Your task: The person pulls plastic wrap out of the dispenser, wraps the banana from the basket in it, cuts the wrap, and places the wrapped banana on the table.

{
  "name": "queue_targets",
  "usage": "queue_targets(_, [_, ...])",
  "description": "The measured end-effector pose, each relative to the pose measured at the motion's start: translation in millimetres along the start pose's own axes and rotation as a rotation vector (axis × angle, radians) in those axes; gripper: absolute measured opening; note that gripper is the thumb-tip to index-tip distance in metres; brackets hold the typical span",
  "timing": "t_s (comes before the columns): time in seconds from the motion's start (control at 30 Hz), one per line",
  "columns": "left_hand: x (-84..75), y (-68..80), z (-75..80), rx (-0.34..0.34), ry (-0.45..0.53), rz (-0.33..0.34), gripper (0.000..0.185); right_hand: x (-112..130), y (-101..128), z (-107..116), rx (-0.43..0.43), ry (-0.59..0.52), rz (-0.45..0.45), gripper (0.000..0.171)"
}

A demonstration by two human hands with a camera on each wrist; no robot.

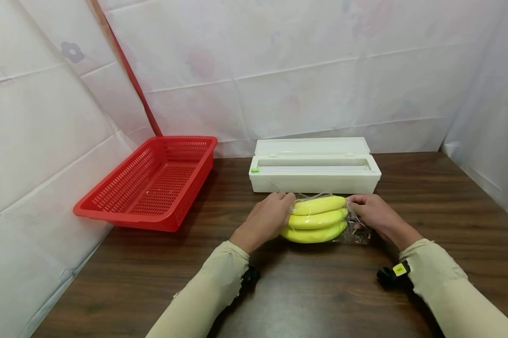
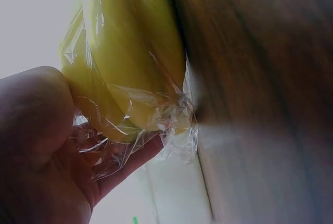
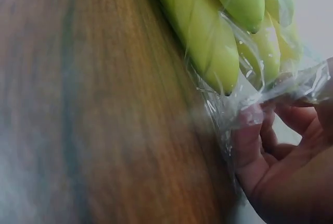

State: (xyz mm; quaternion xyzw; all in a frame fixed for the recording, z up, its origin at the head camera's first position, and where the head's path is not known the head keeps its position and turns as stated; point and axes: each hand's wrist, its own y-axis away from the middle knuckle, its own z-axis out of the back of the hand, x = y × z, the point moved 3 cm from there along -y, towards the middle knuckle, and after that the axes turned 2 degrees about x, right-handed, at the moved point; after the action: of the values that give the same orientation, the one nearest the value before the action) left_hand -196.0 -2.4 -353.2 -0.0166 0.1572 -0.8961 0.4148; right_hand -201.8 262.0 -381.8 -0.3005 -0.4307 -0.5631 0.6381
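A bunch of yellow bananas (image 1: 317,219) lies on the table in front of the white box, loosely covered in clear plastic wrap (image 1: 357,232). My left hand (image 1: 267,218) holds the left end of the bunch, thumb on the near side; in the left wrist view its fingers (image 2: 127,169) reach behind the crumpled wrap. At the other end, my right hand (image 1: 376,213) pinches the loose wrap just past the banana tips. The right wrist view shows the film (image 3: 250,101) gathered between thumb and fingers (image 3: 247,140), the fingers curled.
Behind the bananas stands a white wrap dispenser box (image 1: 314,183), its lid (image 1: 312,146) raised and a green tab at its left. A red plastic basket (image 1: 173,213) sits at the back left. Patterned white sheeting (image 1: 296,70) hangs around the brown wooden table (image 1: 304,295).
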Motion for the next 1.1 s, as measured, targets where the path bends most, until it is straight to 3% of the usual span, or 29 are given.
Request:
queue_targets(0.23, [0.1, 0.7, 0.2, -0.007, 0.009, 0.001, 0.015, 11.3, 5.9, 3.1, -0.167, 0.262, 0.124, 0.029])
queue_targets(0.4, [3.4, -0.4, 0.2, -0.004, 0.046, 0.012, 0.016, 14.4, 8.5, 5.8, -0.22, 0.262, 0.146, 0.023])
queue_targets(0.63, [11.5, -3.1, -1.0, 0.002, 0.222, 0.068, 0.024, 17.5, 13.3, 9.3, -0.21, 0.234, 0.151, 0.026])
queue_targets(0.87, [12.4, -3.7, 0.4, -0.039, 0.259, 0.071, 0.025, 16.4, 13.9, 10.8, -0.122, 0.138, 0.102, 0.043])
queue_targets(1.1, [13.1, -1.1, 2.1, -0.068, 0.312, 0.086, 0.031, 28.4, 23.3, -4.0, -0.043, 0.351, 0.187, 0.06])
